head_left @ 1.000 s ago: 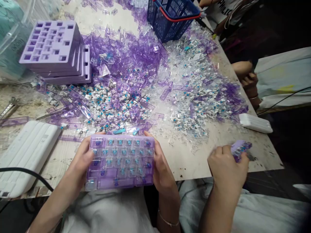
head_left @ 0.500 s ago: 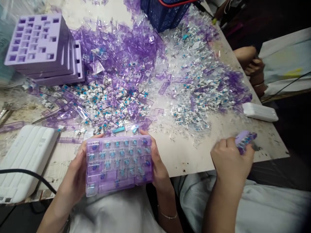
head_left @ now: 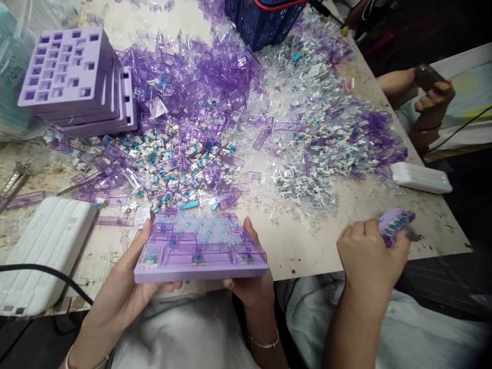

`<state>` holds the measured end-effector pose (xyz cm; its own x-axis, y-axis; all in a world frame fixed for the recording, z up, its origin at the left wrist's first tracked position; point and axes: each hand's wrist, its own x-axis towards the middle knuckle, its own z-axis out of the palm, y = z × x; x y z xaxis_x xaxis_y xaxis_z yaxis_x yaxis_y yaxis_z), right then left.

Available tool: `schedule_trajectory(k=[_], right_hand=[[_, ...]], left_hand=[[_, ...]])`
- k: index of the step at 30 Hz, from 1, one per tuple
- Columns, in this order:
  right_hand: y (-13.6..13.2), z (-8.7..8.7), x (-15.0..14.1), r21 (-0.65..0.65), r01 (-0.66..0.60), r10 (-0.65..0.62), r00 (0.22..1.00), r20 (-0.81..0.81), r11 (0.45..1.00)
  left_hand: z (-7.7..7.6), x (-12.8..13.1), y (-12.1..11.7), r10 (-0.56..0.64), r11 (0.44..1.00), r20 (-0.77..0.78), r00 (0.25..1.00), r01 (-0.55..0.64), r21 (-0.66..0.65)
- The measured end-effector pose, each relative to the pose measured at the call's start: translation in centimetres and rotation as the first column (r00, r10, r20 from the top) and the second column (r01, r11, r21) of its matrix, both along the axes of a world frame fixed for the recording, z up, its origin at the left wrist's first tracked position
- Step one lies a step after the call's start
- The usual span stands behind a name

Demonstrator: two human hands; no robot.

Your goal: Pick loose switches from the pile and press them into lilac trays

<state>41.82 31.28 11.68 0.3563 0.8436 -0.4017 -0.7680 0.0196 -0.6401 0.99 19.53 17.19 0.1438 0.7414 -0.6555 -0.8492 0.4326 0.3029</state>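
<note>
Bench, head view. Subject's left hand (head_left: 115, 282) and right hand (head_left: 249, 289) both grip a translucent lilac keyboard case (head_left: 200, 253), which is held above the bench's front edge and tilted so its long edge faces the camera. Blue-stemmed key switches (head_left: 198, 258) sit in its plate. Both hands cup the underside at either end, fingers spread beneath, thumbs up at the sides. Thin bracelet (head_left: 265, 343) on right wrist.

Directly ahead on the scarred wooden workbench (head_left: 303, 251): a large spill of clear and purple plastic shells (head_left: 192, 77) mixed with loose switches (head_left: 172, 174). Lilac perforated plates (head_left: 65, 72) stand stacked at far left. White ribbed block (head_left: 48, 256) lies beside left hand, with a black cable (head_left: 42, 268) across it; small barcode label (head_left: 13, 309) on its corner, digits too small to read. Paper slip (head_left: 142, 216) near the case, print unreadable. Blue plastic basket (head_left: 261, 20) with red rim at top.

Co-worker's hand (head_left: 367, 253) at right, fingers curled, pinching a small lilac piece with blue switches (head_left: 395, 225). Farther right, another hand (head_left: 434, 97) holds a dark flat object (head_left: 427, 77), identity unclear.
</note>
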Motion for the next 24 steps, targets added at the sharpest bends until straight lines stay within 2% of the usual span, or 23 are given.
schedule_trajectory(k=[6,13,17,21,24], right_hand=[[-0.1,-0.1,0.0,0.005,-0.012,0.012,0.999,0.031,1.0],[-0.5,0.4,-0.2,0.0,-0.052,0.052,0.999,0.007,0.999],[-0.9,1.2,-0.7,-0.005,-0.111,0.111,0.994,0.025,0.994],[-1.0,1.3,-0.8,-0.022,-0.118,0.12,0.988,0.099,0.993],[-1.2,0.7,-0.7,0.003,-0.154,0.152,0.977,0.148,0.988]], left_hand=[[-0.3,0.1,0.0,0.087,0.981,-0.04,0.995,-0.093,-0.169],[-0.2,0.1,-0.2,0.085,0.986,-0.101,0.991,-0.098,-0.136],[-0.3,0.1,-0.3,0.06,0.983,-0.199,0.978,-0.092,-0.158],[-0.6,0.1,-0.8,0.033,0.987,-0.388,0.921,-0.09,-0.13],[-0.6,0.5,-1.4,-0.066,0.998,-0.565,0.822,0.046,-0.049]])
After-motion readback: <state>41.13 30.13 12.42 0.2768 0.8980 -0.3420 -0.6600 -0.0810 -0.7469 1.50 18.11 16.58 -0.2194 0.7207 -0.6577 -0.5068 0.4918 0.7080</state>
